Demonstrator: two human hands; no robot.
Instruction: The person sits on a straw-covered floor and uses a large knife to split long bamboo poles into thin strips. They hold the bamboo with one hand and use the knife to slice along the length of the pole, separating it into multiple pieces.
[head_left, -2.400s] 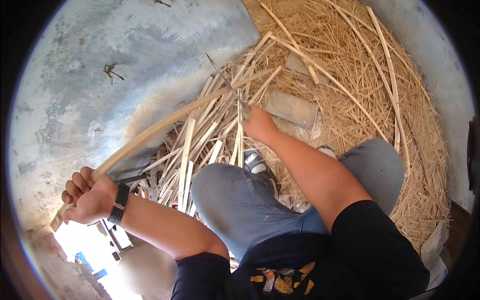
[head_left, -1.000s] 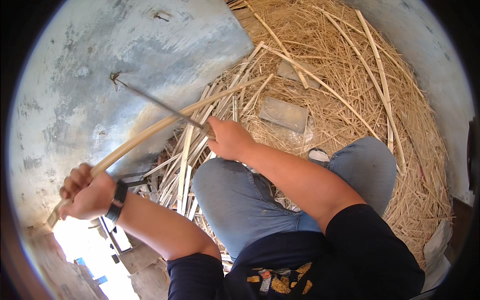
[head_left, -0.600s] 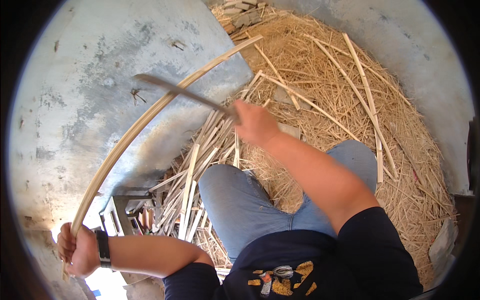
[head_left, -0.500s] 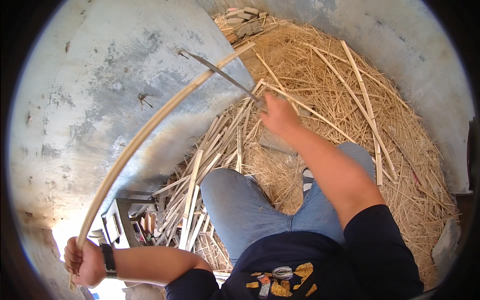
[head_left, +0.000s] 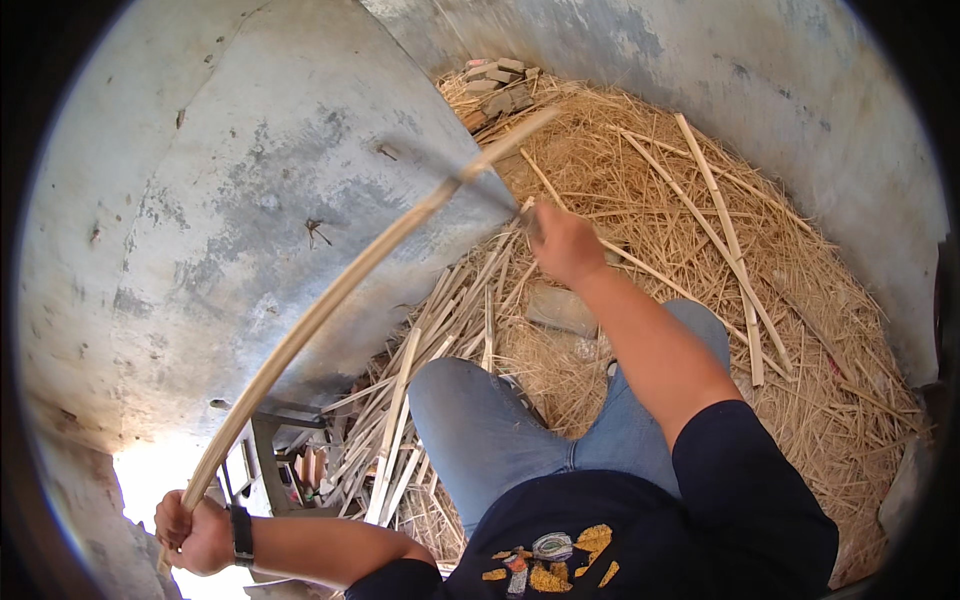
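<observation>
At the lower left my left hand (head_left: pixel 195 532) is closed round one end of a long, pale bamboo strip (head_left: pixel 330 295). The strip slants up to the far middle, bending slightly. My right hand (head_left: pixel 568 245) grips the handle of a long knife (head_left: pixel 490 197), whose thin dark blade is smeared by motion. The blade crosses the strip a little short of its far end; whether it cuts in or only lies against the strip cannot be made out. Most of the handle is hidden in my fingers.
A heap of split strips (head_left: pixel 400 385) lies left of my knees. Straw and shavings (head_left: pixel 640 190) cover the floor, with loose strips (head_left: pixel 727 225) on top at right. Bricks (head_left: pixel 500 85) are stacked at the back. A grey wall panel (head_left: pixel 250 200) stands left; a dark frame (head_left: pixel 265 460) sits low left.
The view has shifted a little. The strip's far end has slid farther out to the upper right past the knife. The blade, fairly sharp before, is now blurred. Both hands keep their grips.
</observation>
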